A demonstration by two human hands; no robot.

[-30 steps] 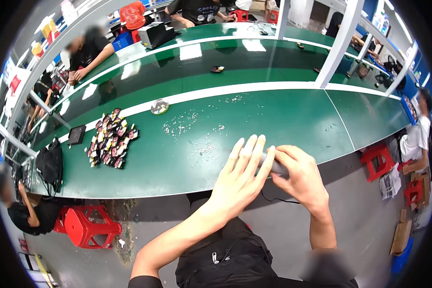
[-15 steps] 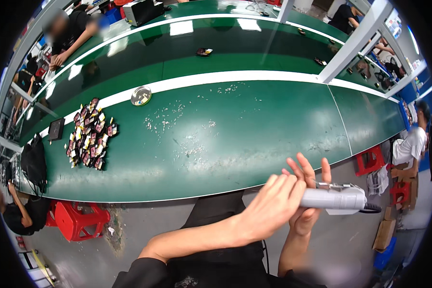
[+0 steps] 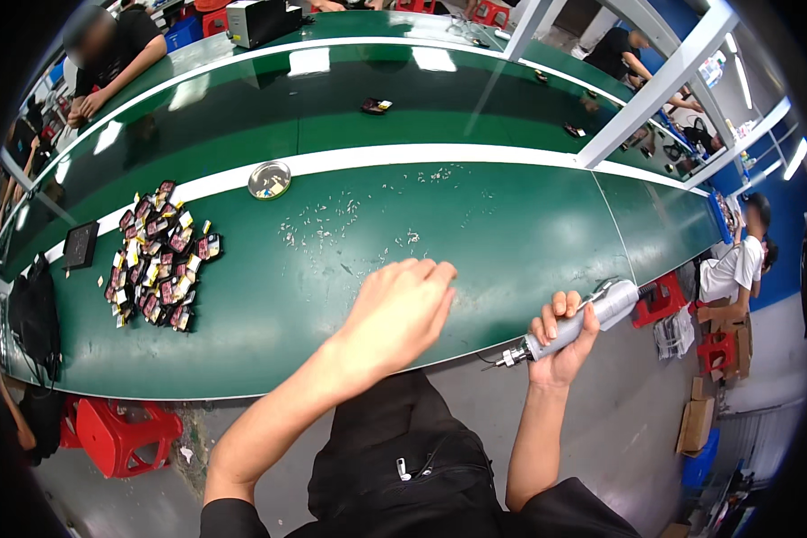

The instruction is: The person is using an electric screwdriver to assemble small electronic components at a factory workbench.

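A grey electric screwdriver (image 3: 572, 332) is gripped in my right hand (image 3: 560, 345), just past the bench's front edge. Its metal tip points left, toward my body's midline. My left hand (image 3: 399, 309) is over the green bench, back up, with its fingers bent and close together; their tips are hidden, so what they hold, if anything, cannot be made out. Just beyond it, small white pieces (image 3: 412, 238) lie scattered, with more of them (image 3: 318, 220) farther to the left.
A heap of small black packs (image 3: 161, 260) with coloured labels covers the bench's left. A round dish (image 3: 269, 180) holding small bits sits by the white rail. Farther left are a black box (image 3: 81, 245) and a black bag (image 3: 34, 309). A red stool (image 3: 121, 438) stands below.
My left hand has left the screwdriver and moved left over the bench. My right hand, its fingers spread before, has closed round the screwdriver, which now slants up to the right.
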